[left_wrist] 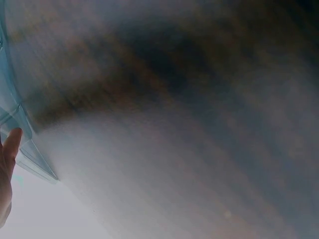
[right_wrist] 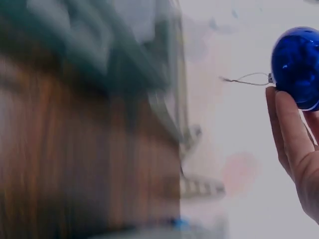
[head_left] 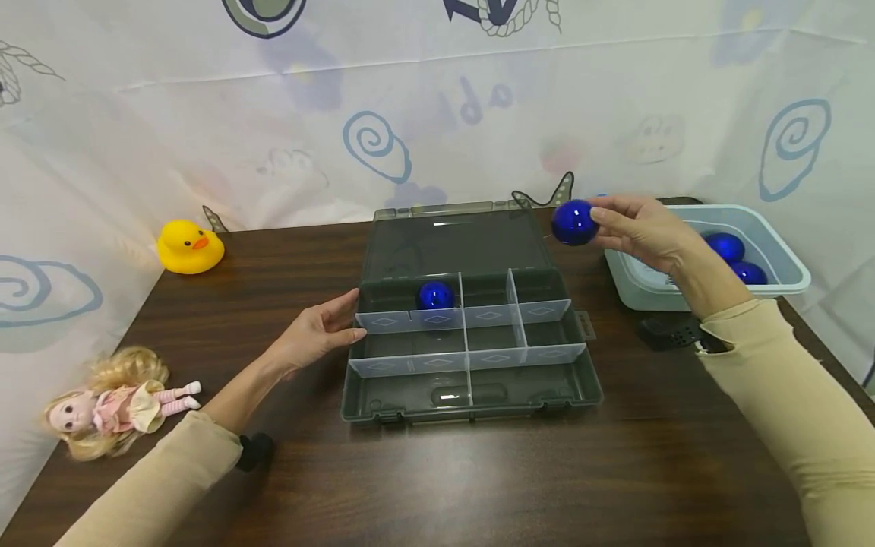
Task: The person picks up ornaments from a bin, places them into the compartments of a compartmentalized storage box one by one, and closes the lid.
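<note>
My right hand (head_left: 639, 232) holds a shiny blue Christmas bauble (head_left: 573, 222) by its side, raised near the back right of the organizer box. A thin hanging loop (right_wrist: 249, 78) trails from the bauble's cap in the right wrist view. The grey translucent organizer box (head_left: 410, 406) lies with its lid (head_left: 451, 243) folded back, divided by clear partitions (head_left: 410, 365). One blue bauble (head_left: 435, 296) sits in a back left compartment. At the box's left wall, my left hand (head_left: 311, 334) rests with fairly straight fingers and thumb; the left wrist view catches only part of it.
On the right, a pale blue bin (head_left: 786, 281) contains several blue baubles (head_left: 726, 248). A black strap-like object (head_left: 666, 333) lies in front of it. A yellow rubber duck (head_left: 190, 247) stands at the back left, and a blond doll (head_left: 123, 406) lies nearer on that side.
</note>
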Available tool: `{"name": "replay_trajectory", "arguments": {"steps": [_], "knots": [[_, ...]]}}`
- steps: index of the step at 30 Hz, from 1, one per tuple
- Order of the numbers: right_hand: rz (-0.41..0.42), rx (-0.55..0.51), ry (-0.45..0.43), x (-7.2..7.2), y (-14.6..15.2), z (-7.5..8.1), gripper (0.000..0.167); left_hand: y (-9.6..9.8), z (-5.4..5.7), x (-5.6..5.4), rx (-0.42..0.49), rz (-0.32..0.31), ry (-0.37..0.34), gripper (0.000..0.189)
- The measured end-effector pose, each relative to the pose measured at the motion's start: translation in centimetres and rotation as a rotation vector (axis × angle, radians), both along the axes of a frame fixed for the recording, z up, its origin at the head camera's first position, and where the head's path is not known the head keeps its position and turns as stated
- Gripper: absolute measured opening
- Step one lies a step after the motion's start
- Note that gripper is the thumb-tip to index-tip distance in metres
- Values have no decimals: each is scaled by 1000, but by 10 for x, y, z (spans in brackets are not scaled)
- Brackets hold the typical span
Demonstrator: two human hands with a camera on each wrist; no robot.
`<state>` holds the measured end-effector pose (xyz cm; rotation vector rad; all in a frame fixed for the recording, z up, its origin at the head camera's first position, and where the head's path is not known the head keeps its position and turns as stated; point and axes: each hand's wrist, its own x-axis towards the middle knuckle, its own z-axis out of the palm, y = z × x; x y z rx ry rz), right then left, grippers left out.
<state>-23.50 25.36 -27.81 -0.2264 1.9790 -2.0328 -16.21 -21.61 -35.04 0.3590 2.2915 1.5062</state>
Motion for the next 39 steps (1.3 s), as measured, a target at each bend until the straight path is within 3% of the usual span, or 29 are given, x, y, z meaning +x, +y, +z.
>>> {"name": "replay_trajectory", "arguments": {"steps": [8,13,20,27,39], "knots": [[131,22,-93,0,-63,-8,37,-1,-1,-1,-4,1,-2,78],[160,189,-79,1,-85,-15,38,-1,-1,0,1,-2,-6,78],[155,554,165,10,-106,-28,37,-1,-1,-1,4,-9,-5,77],[108,726,440,20,-117,-32,33,-2,-2,0,-5,-7,-1,78],[157,802,465,20,-120,-33,39,-1,1,1,-15,-13,-4,79]]}}
